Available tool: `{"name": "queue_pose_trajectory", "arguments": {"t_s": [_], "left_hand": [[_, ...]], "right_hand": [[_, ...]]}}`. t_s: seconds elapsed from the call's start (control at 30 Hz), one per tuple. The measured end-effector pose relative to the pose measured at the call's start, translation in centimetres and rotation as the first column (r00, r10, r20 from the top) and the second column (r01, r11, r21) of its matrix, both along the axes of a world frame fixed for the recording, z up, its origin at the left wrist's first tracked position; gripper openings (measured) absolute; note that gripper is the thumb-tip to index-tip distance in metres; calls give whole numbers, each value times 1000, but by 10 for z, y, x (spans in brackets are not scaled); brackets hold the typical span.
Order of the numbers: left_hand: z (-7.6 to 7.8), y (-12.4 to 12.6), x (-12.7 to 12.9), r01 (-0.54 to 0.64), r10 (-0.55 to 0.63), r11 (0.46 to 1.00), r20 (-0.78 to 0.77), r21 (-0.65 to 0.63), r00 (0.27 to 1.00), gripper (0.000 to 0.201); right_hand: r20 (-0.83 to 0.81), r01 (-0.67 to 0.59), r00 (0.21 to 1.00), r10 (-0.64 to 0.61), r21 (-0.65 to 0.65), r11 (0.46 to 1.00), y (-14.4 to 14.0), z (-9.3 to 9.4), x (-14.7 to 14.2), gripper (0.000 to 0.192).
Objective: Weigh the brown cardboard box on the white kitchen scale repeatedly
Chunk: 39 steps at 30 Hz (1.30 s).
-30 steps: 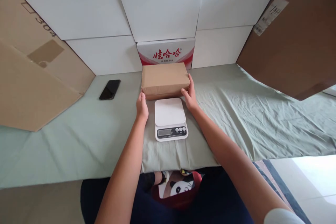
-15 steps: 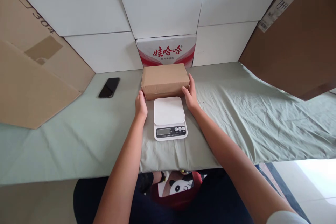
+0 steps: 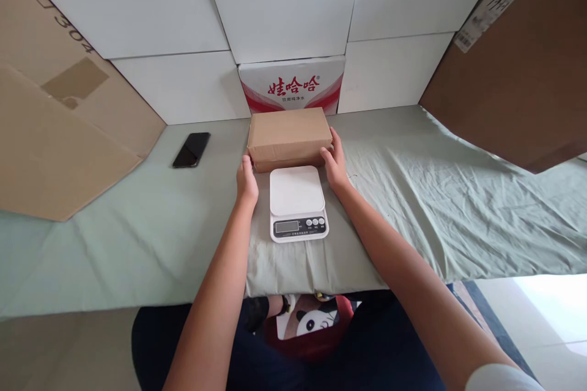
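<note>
A brown cardboard box [image 3: 290, 128] sits on the green cloth behind a white kitchen scale [image 3: 298, 190]. Against the box's left end is my left hand [image 3: 247, 182], its thumb near the front corner and its other fingers mostly hidden. My right hand [image 3: 336, 162] clasps the opposite end, thumb on the front face and fingers along the side. Between my forearms, the scale's pan carries nothing, and its display looks blank.
A black phone [image 3: 191, 150] lies to the left on the green cloth [image 3: 151, 220]. Large cardboard sheets [image 3: 68, 116] flank the space on the left and right [image 3: 518, 85]. White boxes and a red-and-white printed carton [image 3: 291, 87] stand along the back.
The view has shifted very slightly. Both hands stay at the ends of the cardboard box, and nothing on the cloth has visibly changed place.
</note>
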<state>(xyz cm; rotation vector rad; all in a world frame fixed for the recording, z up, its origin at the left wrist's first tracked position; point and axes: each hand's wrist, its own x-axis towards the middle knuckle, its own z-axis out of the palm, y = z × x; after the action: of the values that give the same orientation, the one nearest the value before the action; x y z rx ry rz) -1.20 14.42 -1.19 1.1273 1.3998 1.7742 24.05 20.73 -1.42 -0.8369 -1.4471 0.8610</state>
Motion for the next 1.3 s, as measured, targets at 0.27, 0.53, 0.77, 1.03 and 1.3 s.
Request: {"name": "queue_pose_trajectory", "arguments": {"t_s": [0.27, 0.53, 0.77, 1.03, 1.3], "left_hand": [[2, -1, 0, 3, -3, 1000, -6, 0, 1000, 88], [-3, 1, 0, -2, 2, 1000, 9, 3, 1000, 83], [0, -2, 4, 3, -2, 1000, 43, -12, 999, 87], [0, -1, 4, 23, -23, 1000, 26, 10, 999, 86], [1, 2, 5, 42, -43, 999, 102, 4, 994, 96]], "right_hand": [[15, 1, 1000, -1, 10, 1000, 1, 0, 0, 80], [20, -9, 1000, 9, 5, 1000, -3, 5, -1, 80], [18, -17, 1000, 17, -3, 1000, -9, 16, -3, 86], [78, -6, 997, 4, 21, 1000, -7, 15, -2, 81], [62, -13, 998, 14, -20, 1000, -5, 15, -3, 78]]}}
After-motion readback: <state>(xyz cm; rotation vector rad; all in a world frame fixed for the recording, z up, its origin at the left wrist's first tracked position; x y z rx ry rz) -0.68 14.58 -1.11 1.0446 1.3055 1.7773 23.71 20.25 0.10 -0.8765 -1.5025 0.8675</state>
